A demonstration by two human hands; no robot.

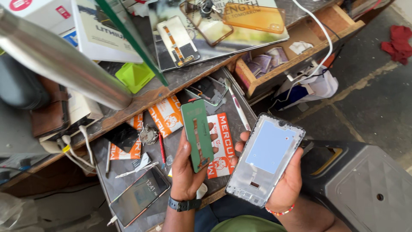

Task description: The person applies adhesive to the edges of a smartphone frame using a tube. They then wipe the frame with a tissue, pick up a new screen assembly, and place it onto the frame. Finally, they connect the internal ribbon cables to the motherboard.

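Observation:
My left hand (185, 169) holds a flat phone screen panel (197, 134) upright, its green back with a thin ribbon cable facing me. My right hand (286, 180) cups a silver phone frame (265, 160) with a pale blue sheet in its middle. The two parts are side by side and a little apart, above a pulled-out tray (128, 182) littered with small parts. A dark watch sits on my left wrist and a beaded band on my right.
On the tray lie a lit phone (139, 195), tweezers (138, 169), a red-handled tool (162, 149), orange-and-white packets and another phone frame (207, 90). Above are a workbench with phone parts, an orange case (254, 18), an open wooden drawer (296, 51), and a metal tube (60, 60). A grey stool (365, 184) stands right.

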